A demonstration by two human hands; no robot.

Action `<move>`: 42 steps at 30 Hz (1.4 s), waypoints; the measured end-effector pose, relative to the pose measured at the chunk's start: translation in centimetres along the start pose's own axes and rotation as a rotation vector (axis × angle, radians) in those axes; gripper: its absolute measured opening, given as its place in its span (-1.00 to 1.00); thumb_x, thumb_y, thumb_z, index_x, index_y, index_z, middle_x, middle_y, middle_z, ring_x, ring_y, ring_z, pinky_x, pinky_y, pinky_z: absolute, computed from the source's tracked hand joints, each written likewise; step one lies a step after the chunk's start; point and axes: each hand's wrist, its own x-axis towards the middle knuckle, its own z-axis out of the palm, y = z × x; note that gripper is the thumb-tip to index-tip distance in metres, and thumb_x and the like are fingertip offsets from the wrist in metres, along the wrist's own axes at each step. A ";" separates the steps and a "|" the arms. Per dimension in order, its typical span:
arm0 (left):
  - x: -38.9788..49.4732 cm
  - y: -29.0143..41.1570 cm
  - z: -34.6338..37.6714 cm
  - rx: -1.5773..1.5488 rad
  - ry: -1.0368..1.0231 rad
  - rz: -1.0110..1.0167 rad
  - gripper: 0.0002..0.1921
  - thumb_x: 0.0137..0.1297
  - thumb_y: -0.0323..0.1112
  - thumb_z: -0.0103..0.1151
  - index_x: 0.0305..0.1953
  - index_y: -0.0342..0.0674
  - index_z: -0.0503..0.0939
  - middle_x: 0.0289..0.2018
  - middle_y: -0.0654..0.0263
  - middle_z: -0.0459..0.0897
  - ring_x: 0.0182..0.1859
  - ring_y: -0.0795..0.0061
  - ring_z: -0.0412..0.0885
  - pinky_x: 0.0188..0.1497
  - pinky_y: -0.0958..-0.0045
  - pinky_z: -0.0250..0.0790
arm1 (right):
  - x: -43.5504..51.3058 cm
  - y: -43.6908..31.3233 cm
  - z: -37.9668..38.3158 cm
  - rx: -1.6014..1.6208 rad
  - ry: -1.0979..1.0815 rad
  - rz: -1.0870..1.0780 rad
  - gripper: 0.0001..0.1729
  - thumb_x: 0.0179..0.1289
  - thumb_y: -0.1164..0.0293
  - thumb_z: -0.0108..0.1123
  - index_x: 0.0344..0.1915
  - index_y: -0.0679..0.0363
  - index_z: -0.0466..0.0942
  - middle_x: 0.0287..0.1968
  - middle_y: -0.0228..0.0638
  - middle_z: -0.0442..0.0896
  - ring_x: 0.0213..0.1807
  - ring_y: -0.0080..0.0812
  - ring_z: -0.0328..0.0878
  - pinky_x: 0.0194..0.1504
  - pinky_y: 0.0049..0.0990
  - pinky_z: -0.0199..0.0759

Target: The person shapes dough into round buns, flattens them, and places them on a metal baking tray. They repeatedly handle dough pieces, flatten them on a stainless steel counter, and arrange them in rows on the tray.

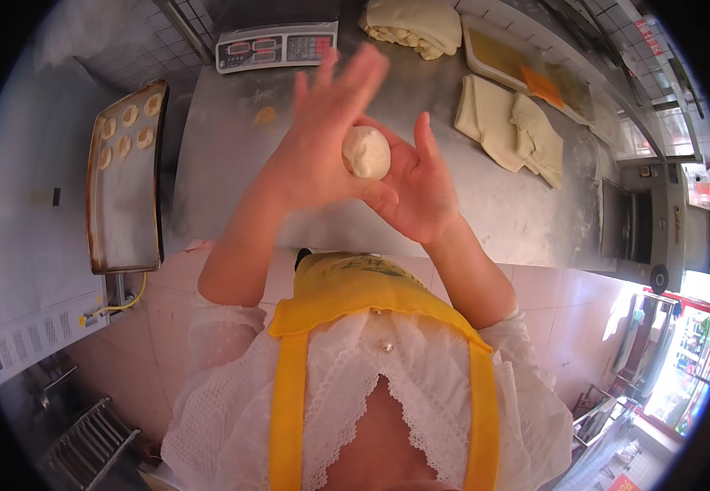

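Observation:
A round ball of pale dough (367,153) is cupped between my two hands above the metal worktable. My left hand (324,141), slightly blurred, rests against the ball's left side, with its thumb across the lower edge and its fingers spread. From the right, my right hand (419,181) cradles the ball in its palm and fingers, thumb raised. The left hand hides part of the right fingers. A small patch of tan crumbs (265,115) lies on the worktable (226,166) beyond my left hand.
Left is a baking tray (125,215) with several flat dough rounds (130,115). A digital scale (278,49) stands at the back. Folded dough sheets (508,129), a larger dough mass (413,24) and a filling tub (502,52) lie back right. A grey machine (643,221) borders the right end.

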 end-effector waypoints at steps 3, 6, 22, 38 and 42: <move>0.3 -1.4 -1.7 0.115 -0.350 0.135 -0.42 0.10 -0.12 0.32 0.17 -0.13 0.48 0.21 0.28 0.47 0.46 0.06 -0.01 0.41 -0.18 -0.34 | 0.2 0.1 0.4 0.044 -0.033 0.037 -0.09 0.32 -0.34 -0.38 0.38 0.12 0.08 0.36 -0.28 0.25 0.34 -0.27 0.26 0.26 -0.27 0.22; -0.8 -4.0 -1.8 -0.040 -0.324 0.187 -0.43 0.16 -0.05 0.29 0.16 -0.19 0.49 0.17 0.28 0.51 0.44 0.08 0.06 0.44 -0.04 -0.24 | 0.8 0.8 -0.6 0.079 -0.029 -0.071 -0.11 0.35 -0.30 -0.42 0.39 0.16 0.07 0.36 -0.24 0.24 0.39 -0.24 0.19 0.34 -0.12 0.09; -2.2 -5.7 -1.2 0.230 -0.302 0.429 -0.27 0.19 -0.10 0.22 0.36 -0.09 0.20 0.41 0.14 0.12 0.45 -0.04 -0.01 0.42 -0.12 -0.32 | 0.6 2.2 -0.1 0.009 0.020 -0.156 -0.15 0.38 -0.27 -0.45 0.41 0.11 0.05 0.40 -0.31 0.20 0.41 -0.28 0.14 0.37 -0.20 0.02; -5.4 -7.6 -2.3 -0.054 -0.264 0.241 -0.35 0.23 -0.03 0.17 0.30 -0.15 0.32 0.32 0.12 0.29 0.47 0.09 -0.01 0.44 -0.07 -0.42 | 2.7 3.6 -2.1 0.154 -0.089 -0.005 -0.18 0.40 -0.24 -0.42 0.39 0.12 0.09 0.40 -0.29 0.18 0.43 -0.25 0.09 0.37 -0.21 0.02; -6.3 -7.3 -1.6 -0.150 -0.057 -0.058 -0.41 0.31 -0.05 0.09 0.30 -0.18 0.31 0.29 0.14 0.34 0.46 0.09 -0.01 0.44 -0.07 -0.34 | 4.2 5.8 -2.4 -0.005 0.061 -0.147 -0.20 0.40 -0.22 -0.36 0.38 0.13 0.10 0.41 -0.31 0.15 0.44 -0.26 0.08 0.38 -0.23 -0.01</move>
